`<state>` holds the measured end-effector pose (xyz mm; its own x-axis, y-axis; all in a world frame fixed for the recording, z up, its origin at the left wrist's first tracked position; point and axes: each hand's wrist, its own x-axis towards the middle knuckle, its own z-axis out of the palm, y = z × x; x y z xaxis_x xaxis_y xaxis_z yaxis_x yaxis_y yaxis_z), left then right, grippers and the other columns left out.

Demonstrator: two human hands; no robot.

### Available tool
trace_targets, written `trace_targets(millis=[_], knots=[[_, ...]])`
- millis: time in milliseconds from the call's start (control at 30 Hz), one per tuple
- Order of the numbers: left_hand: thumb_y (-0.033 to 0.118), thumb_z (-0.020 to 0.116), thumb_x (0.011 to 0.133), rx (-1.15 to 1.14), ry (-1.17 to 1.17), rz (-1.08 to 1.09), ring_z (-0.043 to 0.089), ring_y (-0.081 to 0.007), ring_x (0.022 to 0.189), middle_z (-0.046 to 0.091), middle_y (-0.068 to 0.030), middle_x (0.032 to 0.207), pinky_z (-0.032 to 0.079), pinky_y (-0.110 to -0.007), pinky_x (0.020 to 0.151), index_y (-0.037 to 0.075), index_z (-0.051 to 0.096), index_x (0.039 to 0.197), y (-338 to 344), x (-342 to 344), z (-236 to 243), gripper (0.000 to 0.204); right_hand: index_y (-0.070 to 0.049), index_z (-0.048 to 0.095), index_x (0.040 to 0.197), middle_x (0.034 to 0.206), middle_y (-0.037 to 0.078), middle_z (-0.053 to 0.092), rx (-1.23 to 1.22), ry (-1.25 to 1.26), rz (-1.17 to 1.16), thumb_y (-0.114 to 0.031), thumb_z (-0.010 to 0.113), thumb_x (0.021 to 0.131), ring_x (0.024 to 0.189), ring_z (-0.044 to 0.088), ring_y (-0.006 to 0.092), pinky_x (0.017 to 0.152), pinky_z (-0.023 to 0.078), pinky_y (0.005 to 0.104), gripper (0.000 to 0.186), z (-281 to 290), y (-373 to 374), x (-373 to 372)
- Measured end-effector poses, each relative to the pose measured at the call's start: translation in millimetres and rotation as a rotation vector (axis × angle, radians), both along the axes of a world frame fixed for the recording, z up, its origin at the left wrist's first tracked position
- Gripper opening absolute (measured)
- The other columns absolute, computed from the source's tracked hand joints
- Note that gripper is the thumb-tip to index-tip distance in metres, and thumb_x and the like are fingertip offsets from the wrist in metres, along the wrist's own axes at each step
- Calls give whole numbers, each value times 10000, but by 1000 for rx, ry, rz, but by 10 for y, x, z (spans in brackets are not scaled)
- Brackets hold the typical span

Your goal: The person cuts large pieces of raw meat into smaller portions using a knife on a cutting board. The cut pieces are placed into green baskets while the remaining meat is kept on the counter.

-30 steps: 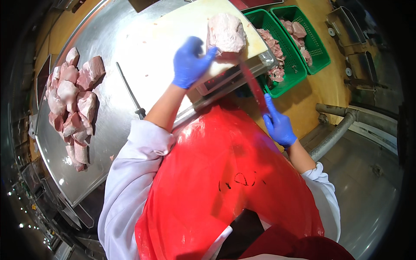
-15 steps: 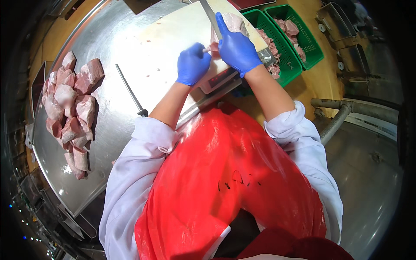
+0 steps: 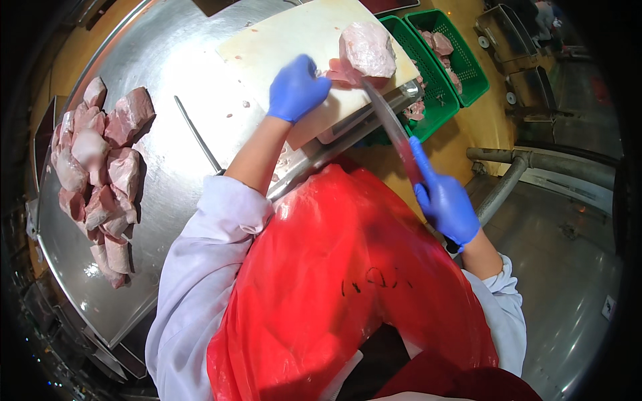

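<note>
A pale, rounded piece of raw meat lies near the right edge of the white cutting board. A thin pink flap of meat runs from its near side toward my left hand. That blue-gloved hand is closed in a fist and appears to grip the flap's end, which its fingers hide. My right hand, also gloved in blue, is wrapped round the handle of a long knife, index finger stretched along the blade. The blade's tip reaches the underside of the large piece; my right hand is off the board.
Several raw meat chunks lie piled at the left on the steel table. A sharpening steel rests left of the board. Two green baskets with meat pieces stand beyond the board's right edge; a metal pipe rail is farther right.
My right hand has drawn the knife back down and right, off the board. The large meat piece shows uncovered. My left hand has shifted little.
</note>
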<state>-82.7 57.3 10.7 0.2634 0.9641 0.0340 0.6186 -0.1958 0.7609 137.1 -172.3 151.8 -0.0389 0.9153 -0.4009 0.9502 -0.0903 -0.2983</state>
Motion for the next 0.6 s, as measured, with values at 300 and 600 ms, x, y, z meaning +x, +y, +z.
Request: trace_targets(millis=[300, 600], knots=[[319, 643, 824, -34, 131, -143, 683, -400, 901, 715, -219, 938, 536, -480, 822, 42, 708, 969, 98, 350, -33, 319, -117, 278, 1566, 860, 301, 665, 466, 7, 67, -117, 534, 912, 757, 663, 459, 717, 510, 552, 702, -795, 1800, -229], [282, 654, 805, 63, 148, -7, 691, -386, 844, 716, -199, 871, 542, -466, 781, 52, 717, 880, -40, 296, -102, 250, -147, 185, 1596, 937, 243, 695, 130, -312, 256, -30, 496, 844, 773, 693, 396, 676, 547, 521, 822, -588, 1225, -228]])
